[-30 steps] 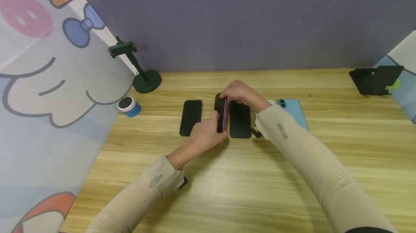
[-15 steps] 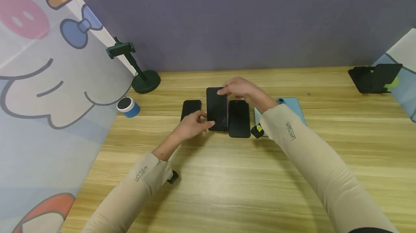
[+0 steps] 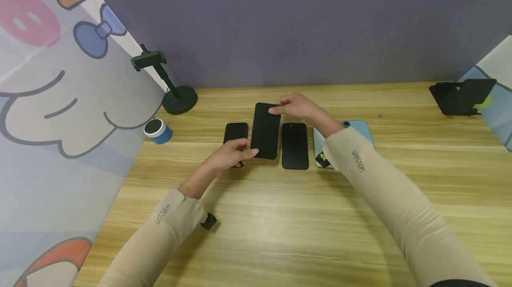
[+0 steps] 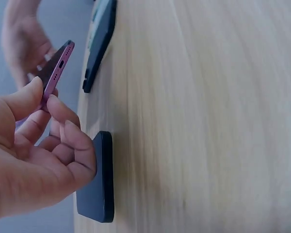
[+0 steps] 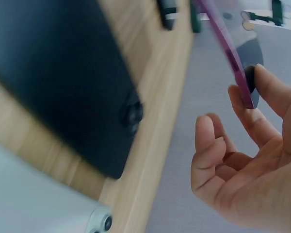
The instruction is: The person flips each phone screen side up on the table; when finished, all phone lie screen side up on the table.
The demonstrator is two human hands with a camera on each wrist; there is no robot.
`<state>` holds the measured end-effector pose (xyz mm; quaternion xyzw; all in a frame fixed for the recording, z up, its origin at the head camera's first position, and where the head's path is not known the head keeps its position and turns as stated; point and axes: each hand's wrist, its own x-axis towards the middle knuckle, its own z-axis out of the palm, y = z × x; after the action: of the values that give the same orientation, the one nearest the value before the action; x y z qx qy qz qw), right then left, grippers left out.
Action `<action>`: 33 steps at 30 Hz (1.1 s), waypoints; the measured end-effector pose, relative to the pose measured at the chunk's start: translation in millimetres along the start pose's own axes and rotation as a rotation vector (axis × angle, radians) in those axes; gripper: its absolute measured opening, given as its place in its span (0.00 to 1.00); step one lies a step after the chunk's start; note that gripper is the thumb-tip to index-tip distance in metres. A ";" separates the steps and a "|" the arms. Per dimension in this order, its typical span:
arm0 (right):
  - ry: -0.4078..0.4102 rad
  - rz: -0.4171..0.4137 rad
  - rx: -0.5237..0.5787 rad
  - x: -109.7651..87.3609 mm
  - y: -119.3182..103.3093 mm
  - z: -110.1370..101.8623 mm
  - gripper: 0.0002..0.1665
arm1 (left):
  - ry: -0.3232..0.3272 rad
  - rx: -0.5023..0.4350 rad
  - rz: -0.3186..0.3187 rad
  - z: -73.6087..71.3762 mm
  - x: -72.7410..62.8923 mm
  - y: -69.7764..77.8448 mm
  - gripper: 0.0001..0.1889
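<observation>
A dark-screened phone (image 3: pixel 266 131) with a purple-pink edge is held up off the table, screen towards me. My left hand (image 3: pixel 227 157) pinches its lower left corner between thumb and fingers. At the upper right corner, my right hand (image 3: pixel 298 105) pinches it, thumb on the screen. In the left wrist view the phone's port edge (image 4: pixel 59 70) shows above my left fingers. The right wrist view shows its purple side (image 5: pixel 225 41) and my right hand's (image 5: pixel 257 165) other fingers curled free. A black phone (image 3: pixel 236 130) lies partly behind my left hand; another black phone (image 3: pixel 295 147) lies to the right.
Further right lie a light blue phone (image 3: pixel 362 130) and a pale one (image 3: pixel 318 142), both partly hidden by my right sleeve. A dark green phone stand (image 3: pixel 180 100) and a blue-and-white jar (image 3: pixel 158 131) stand at left. A black folding stand (image 3: pixel 464 97) sits at far right.
The phone, first seen nearly edge-on, has turned its screen towards me and risen slightly. My left hand has shifted left to its lower left corner; my right hand stays at the top.
</observation>
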<state>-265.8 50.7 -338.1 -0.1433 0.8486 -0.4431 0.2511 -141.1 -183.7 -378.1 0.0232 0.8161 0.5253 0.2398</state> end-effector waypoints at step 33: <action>-0.084 0.085 -0.196 26.8 19.1 19.0 0.27 | 0.086 0.557 -0.155 10.6 9.2 13.2 0.21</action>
<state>-278.0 36.1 -371.0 -0.1494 0.8820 -0.3404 0.2896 -147.6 -166.2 -373.4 0.0032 0.9377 0.2616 0.2287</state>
